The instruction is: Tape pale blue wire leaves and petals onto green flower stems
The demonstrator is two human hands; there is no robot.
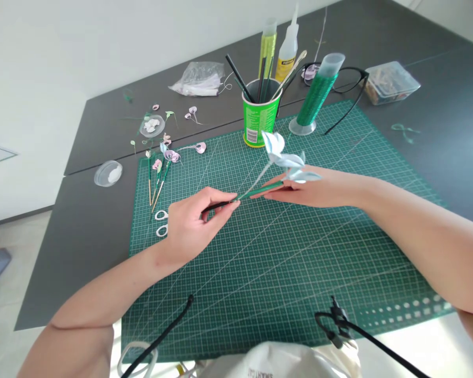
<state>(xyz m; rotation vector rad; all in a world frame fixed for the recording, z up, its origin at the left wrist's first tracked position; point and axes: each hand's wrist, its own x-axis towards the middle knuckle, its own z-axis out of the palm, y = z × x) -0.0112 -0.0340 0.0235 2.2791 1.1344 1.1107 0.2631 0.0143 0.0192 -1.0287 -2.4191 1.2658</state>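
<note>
My left hand [197, 223] pinches a slim dark stick [216, 206] whose far half is green. A thin pale stem also runs from its fingertips up to light-blue flower petals [279, 152]. My right hand [318, 186] lies just behind the petals, its fingers stretched out toward the left along the green part; the petals partly hide its thumb. Whether it touches the stick's green end I cannot tell. Beneath both hands lies a green cutting mat [260, 273]. White scissor handles [161, 216] show beside my left hand.
A green cup [255, 118] of tools stands behind my hands, near a green thread spool [317, 100], glasses [348, 79], a glue bottle [287, 52] and a clear box [391, 81]. Small flowers on sticks [157, 173] lie left. Black cables [161, 336] cross the front edge.
</note>
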